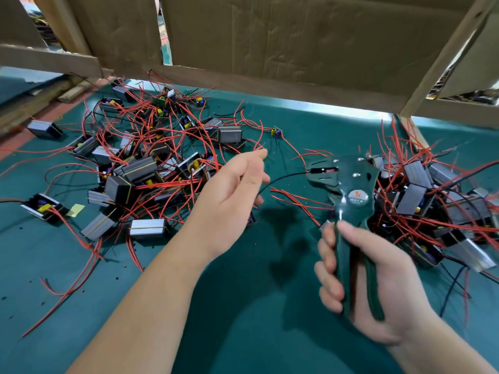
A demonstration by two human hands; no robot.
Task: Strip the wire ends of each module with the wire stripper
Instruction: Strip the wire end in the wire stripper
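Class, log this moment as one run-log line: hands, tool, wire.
right hand: grips stripper | black wire: end in stripper's head | left hand: at the wire, grip unclear

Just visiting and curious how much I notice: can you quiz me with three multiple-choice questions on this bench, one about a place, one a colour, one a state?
1. Where is the thin black wire's end? A in the dark green metal wire stripper's head; B on the mat; C under cardboard.
2. Most loose wires are: A blue; B red; C white.
3. The right hand is: A flat open; B curled round the stripper's handles; C an empty fist.
Answers: A, it enters the head's slot; B, red strands dominate; B, fingers wrap the handles.
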